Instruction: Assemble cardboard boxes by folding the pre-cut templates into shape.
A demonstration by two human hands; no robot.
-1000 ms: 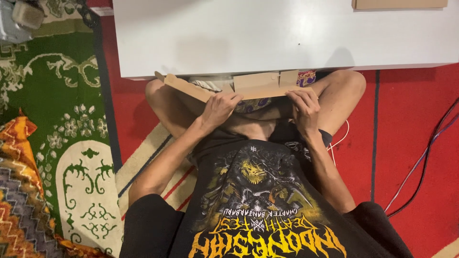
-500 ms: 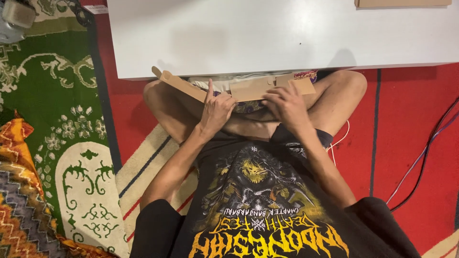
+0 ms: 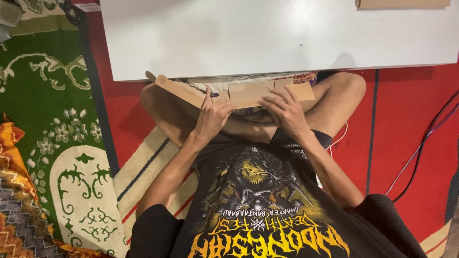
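Note:
A flat brown cardboard box piece point(image 3: 248, 93) lies across my lap, just under the near edge of a white table point(image 3: 267, 33). My left hand point(image 3: 213, 114) presses on its left part, index finger pointing up along a fold. Over on the right flap rests my right hand point(image 3: 284, 112), fingers spread and bent over the card. Part of the cardboard is hidden under the table edge. I sit cross-legged, with my knees to either side of the box.
Another cardboard piece point(image 3: 401, 4) lies at the table's far right edge. A green patterned rug point(image 3: 52, 119) covers the floor to the left, a red mat point(image 3: 406, 119) to the right. Thin cables point(image 3: 420, 153) run across the red mat.
My right hand has slid left along the cardboard toward its middle. The left hand stays on the left part, and the box sits slightly lower in my lap.

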